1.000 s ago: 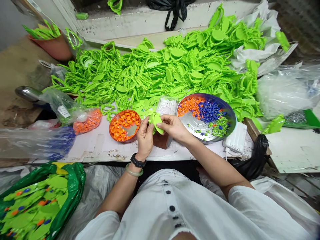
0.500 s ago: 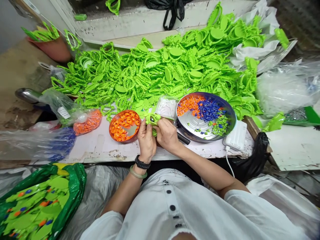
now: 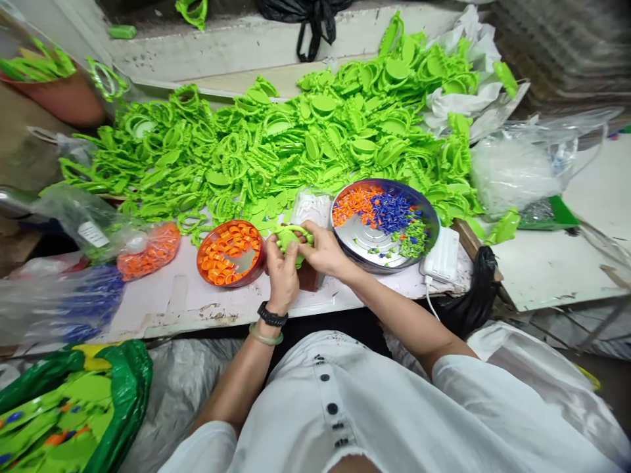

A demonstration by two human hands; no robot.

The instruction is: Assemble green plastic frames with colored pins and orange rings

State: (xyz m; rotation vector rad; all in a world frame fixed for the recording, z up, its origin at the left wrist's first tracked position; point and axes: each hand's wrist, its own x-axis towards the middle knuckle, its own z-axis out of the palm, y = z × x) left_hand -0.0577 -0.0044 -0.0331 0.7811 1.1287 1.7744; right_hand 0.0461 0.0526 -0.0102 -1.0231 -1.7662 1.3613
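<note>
Both hands meet over the front of the table, around a light-green plastic piece (image 3: 286, 235) with a rounded, toothed outline. My left hand (image 3: 282, 272) pinches it from below, thumb on top. From the right, the closed fingers of my right hand (image 3: 321, 249) grip the same piece, and the fingertips partly cover it. Left of the hands stands an orange bowl (image 3: 201, 268) of orange ring-like parts. On the right is a round metal tin (image 3: 357, 238) holding small orange, blue and green pegs. Behind the hands lies a clear bag of white pieces (image 3: 311, 207).
A large heap of green plastic parts (image 3: 276, 141) covers the back of the table. Bags of orange parts (image 3: 150, 253) and blue parts (image 3: 93, 299) lie at left. A green sack (image 3: 131, 394) with assembled pieces stands lower left. A white device with a cable (image 3: 441, 256) sits beside the tin.
The camera view has shifted, so the table's contents appear further left. The green piece is turned differently between my hands. A black handle near my right hand is no longer visible; a brown block shows there.
</note>
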